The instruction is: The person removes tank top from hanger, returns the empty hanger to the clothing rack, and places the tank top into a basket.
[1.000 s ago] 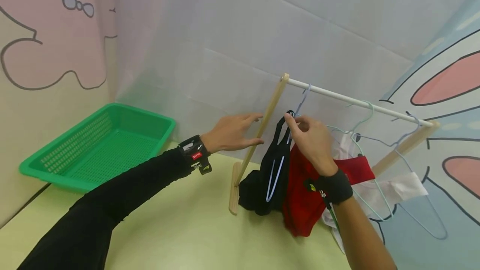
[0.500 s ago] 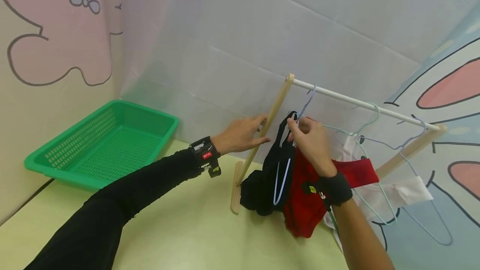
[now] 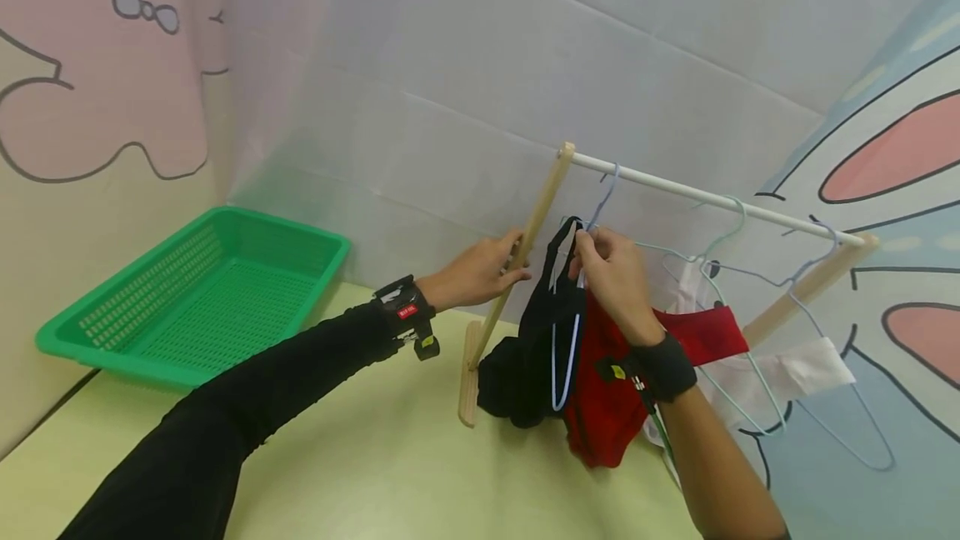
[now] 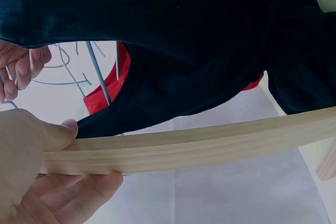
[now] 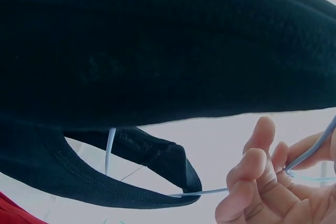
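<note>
My left hand [image 3: 478, 272] holds the wooden side post [image 3: 548, 190] of a small clothes rack. In the left wrist view the thumb lies on top of the post, the other fingers beneath it. A black top [image 3: 534, 357] with shoulder straps hangs beside the post on a pale blue hanger [image 3: 604, 200], hooked over the white rod [image 3: 667, 183]. Just below the hook, my right hand [image 3: 617, 280] grips the hanger's wire with curled fingers. In the right wrist view a black strap [image 5: 157, 195] loops over the wire near those fingertips. The hanger's far arm is partly hidden by cloth.
Right behind the black top hangs a red garment [image 3: 603, 411], partly covered by my right arm. A mint green hanger [image 3: 763, 394] and a white garment [image 3: 817, 373] hang further right. A green basket [image 3: 339, 261] stands at the left by the wall.
My left hand has moved right and closed around the post. The right hand stays at the hanger's neck, while the hanger's lower end has swung slightly to the right.
</note>
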`<state>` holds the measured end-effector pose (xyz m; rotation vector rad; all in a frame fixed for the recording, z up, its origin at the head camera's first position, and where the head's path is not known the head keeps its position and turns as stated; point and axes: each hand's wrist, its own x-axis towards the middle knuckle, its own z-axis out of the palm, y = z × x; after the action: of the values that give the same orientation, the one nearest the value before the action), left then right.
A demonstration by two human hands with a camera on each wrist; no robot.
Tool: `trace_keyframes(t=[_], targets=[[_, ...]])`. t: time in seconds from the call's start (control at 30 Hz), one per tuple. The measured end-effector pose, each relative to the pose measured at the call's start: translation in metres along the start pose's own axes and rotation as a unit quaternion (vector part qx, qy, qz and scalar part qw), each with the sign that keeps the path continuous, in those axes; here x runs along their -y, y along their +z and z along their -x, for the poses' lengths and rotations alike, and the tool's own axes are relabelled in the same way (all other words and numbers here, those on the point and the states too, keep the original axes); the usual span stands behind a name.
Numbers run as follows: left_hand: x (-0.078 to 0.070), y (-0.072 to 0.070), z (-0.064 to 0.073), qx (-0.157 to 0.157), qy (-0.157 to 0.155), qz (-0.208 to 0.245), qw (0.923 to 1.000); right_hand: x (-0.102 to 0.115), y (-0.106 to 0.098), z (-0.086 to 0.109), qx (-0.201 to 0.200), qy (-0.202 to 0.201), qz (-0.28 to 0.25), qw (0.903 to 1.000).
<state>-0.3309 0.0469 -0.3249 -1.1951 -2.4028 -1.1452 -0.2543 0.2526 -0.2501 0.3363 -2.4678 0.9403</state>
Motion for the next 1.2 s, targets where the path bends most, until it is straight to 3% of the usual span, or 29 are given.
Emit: trace_keyframes(t=[0.23,1.0,1.2], targets=[[0.0004,0.0002,0.0007,-0.002,0.0,0.019,0.9998,-0.0017,0.0002,-0.001,-0.009,-0.003,0.01,0.9999],[0.003,0.0029,0.0008,-0.011,0.008,-0.023,0.9996,-0.0023,0.0017,-0.0032,-0.045,-0.011,0.027,0.9986],[0.0035,0.0025,0.002,-0.009,0.005,-0.025,0.9996,-0.0013,0.0021,-0.0022,-0.038,-0.004,0.032,0.9988]])
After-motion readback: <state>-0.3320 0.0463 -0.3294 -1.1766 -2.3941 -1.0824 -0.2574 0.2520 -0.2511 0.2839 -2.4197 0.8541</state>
